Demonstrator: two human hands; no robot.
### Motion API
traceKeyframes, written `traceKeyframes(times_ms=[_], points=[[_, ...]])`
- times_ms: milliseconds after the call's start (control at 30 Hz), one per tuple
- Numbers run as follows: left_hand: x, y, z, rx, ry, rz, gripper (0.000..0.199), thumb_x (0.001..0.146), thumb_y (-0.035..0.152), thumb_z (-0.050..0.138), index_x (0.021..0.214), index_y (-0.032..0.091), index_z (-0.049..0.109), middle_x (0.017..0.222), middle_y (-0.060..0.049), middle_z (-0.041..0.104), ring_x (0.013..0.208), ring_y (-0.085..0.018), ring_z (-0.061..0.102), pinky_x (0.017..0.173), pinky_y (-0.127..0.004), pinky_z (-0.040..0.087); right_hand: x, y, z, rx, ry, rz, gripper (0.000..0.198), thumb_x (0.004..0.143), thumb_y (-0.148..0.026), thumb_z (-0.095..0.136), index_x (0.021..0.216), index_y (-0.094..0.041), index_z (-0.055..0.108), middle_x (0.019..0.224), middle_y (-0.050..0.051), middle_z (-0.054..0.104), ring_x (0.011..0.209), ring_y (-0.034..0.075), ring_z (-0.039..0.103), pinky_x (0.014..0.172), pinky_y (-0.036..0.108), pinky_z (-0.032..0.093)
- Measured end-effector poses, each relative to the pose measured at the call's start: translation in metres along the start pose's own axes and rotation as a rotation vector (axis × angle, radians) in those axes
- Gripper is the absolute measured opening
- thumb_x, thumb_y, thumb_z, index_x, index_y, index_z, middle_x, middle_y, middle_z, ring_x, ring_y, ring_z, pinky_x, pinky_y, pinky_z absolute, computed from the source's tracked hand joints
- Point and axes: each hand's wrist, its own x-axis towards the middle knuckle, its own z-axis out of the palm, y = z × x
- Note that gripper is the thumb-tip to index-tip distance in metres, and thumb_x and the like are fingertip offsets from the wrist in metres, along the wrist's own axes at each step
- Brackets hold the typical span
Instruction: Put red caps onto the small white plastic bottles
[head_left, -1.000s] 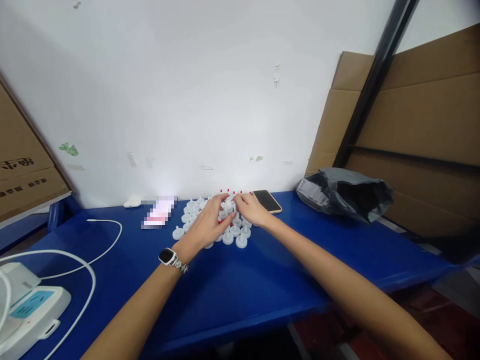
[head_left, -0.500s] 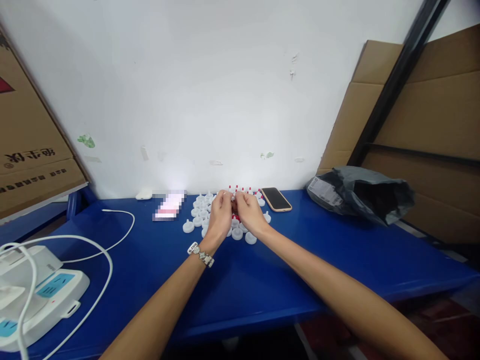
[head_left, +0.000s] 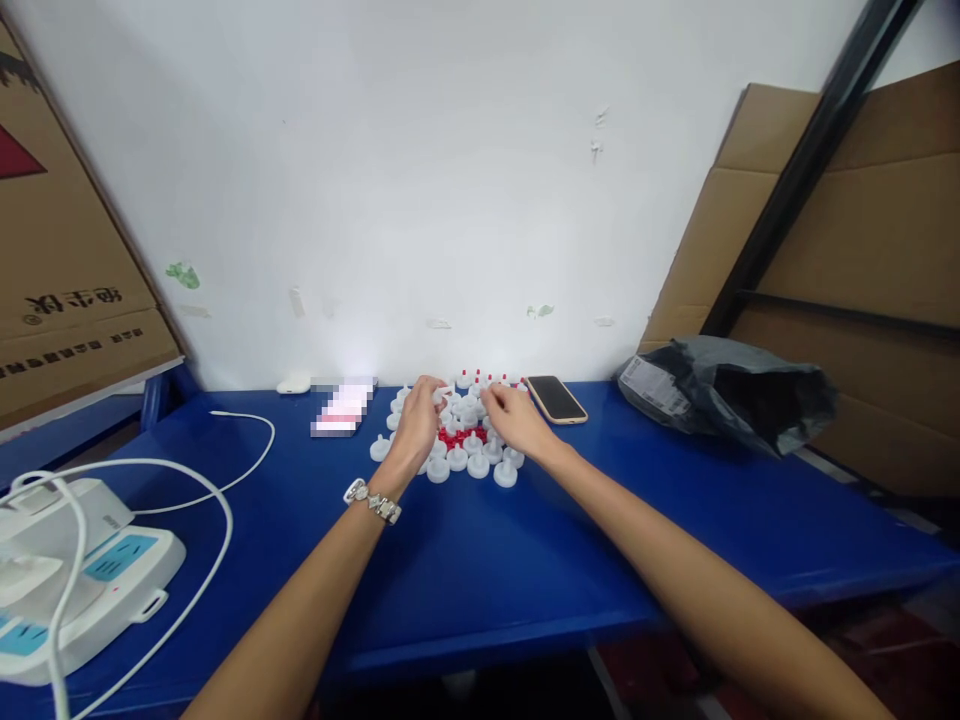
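My left hand (head_left: 420,425), with a silver watch on its wrist, is closed on a white nozzle cap (head_left: 443,393). To its right, my right hand (head_left: 517,420) has its thumb and fingers pinched together, and whatever is between them is too small to make out. Between and in front of the hands lie many white nozzle caps (head_left: 478,465), most with the spout upward. A pile of small red tips (head_left: 452,440) sits among them. Behind the right hand, near the wall, stand several white caps with red tips (head_left: 465,379) on their spouts.
On the blue table (head_left: 480,570), a phone (head_left: 556,399) lies right of the caps and a grey plastic bag (head_left: 720,390) farther right. A blurred pink-white item (head_left: 343,408) and a white case (head_left: 293,384) are left. A power strip (head_left: 112,580) with a white cable fills the near left.
My hands were together over the pile and have moved apart, the left one leftward, uncovering the red tips and caps between them. The camera view has shifted slightly.
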Motion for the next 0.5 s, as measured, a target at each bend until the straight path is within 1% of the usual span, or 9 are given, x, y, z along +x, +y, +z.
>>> traceKeyframes(times_ms=[67,133,167,267,333,367,433,500], points=[[0.0,-0.001,-0.001,0.021,-0.041,0.003,0.027,0.09,0.039,0.036,0.088,0.021,0.055,0.074,-0.001,0.053,0.064,-0.014,0.05,0.053,-0.024,0.041,0.001,0.005,0.001,-0.096,-0.083,-0.057,0.033,0.092,-0.037,0.043,0.065,-0.019,0.051,0.062,0.0,0.056,0.061,0.013,0.05,0.06,0.025,0.032],[-0.002,0.0,0.0,0.049,-0.082,0.013,0.026,0.089,0.039,0.042,0.096,0.021,0.059,0.083,-0.002,0.058,0.072,-0.015,0.053,0.058,-0.025,0.043,0.001,0.006,0.0,-0.099,-0.128,-0.082,0.031,0.092,-0.035,0.043,0.071,-0.018,0.057,0.068,0.001,0.062,0.064,0.013,0.053,0.063,0.025,0.034],[-0.003,0.0,0.0,0.079,-0.102,0.028,0.026,0.089,0.038,0.044,0.1,0.022,0.06,0.083,-0.001,0.058,0.073,-0.015,0.054,0.06,-0.026,0.043,0.001,0.005,-0.002,-0.07,-0.134,-0.084,0.031,0.093,-0.034,0.041,0.074,-0.018,0.06,0.07,0.001,0.063,0.066,0.013,0.054,0.064,0.025,0.035],[-0.007,0.002,0.003,0.14,-0.16,0.063,0.029,0.089,0.039,0.047,0.108,0.022,0.062,0.073,0.0,0.056,0.071,-0.016,0.054,0.062,-0.027,0.042,0.0,0.002,-0.011,0.116,-0.119,-0.068,0.031,0.094,-0.036,0.041,0.086,-0.017,0.063,0.075,0.001,0.065,0.071,0.013,0.057,0.068,0.024,0.04],[-0.01,0.004,0.008,0.118,-0.205,0.075,0.033,0.089,0.043,0.049,0.113,0.022,0.061,0.071,0.001,0.056,0.068,-0.016,0.054,0.061,-0.027,0.042,-0.001,0.0,-0.018,0.284,-0.113,-0.077,0.029,0.091,-0.04,0.046,0.091,-0.016,0.063,0.078,0.002,0.066,0.074,0.014,0.06,0.07,0.025,0.043],[-0.01,0.005,0.011,0.086,-0.232,0.076,0.036,0.089,0.044,0.049,0.115,0.021,0.059,0.073,0.0,0.058,0.068,-0.015,0.055,0.061,-0.026,0.043,-0.002,0.0,-0.021,0.359,-0.113,-0.086,0.029,0.09,-0.042,0.05,0.091,-0.016,0.062,0.079,0.003,0.066,0.075,0.014,0.06,0.071,0.025,0.045],[-0.011,0.009,0.018,0.012,-0.289,0.064,0.04,0.09,0.047,0.05,0.119,0.02,0.057,0.085,-0.003,0.064,0.074,-0.016,0.059,0.063,-0.027,0.045,-0.002,0.003,-0.03,0.457,-0.102,-0.091,0.029,0.086,-0.044,0.056,0.089,-0.015,0.061,0.079,0.004,0.067,0.074,0.014,0.061,0.07,0.025,0.046],[-0.009,0.013,0.025,-0.006,-0.327,0.059,0.044,0.089,0.048,0.051,0.123,0.02,0.055,0.1,-0.007,0.067,0.085,-0.018,0.062,0.069,-0.028,0.048,-0.001,0.01,-0.043,0.457,-0.062,-0.078,0.028,0.085,-0.042,0.057,0.088,-0.015,0.061,0.078,0.004,0.068,0.072,0.014,0.061,0.068,0.025,0.047]])
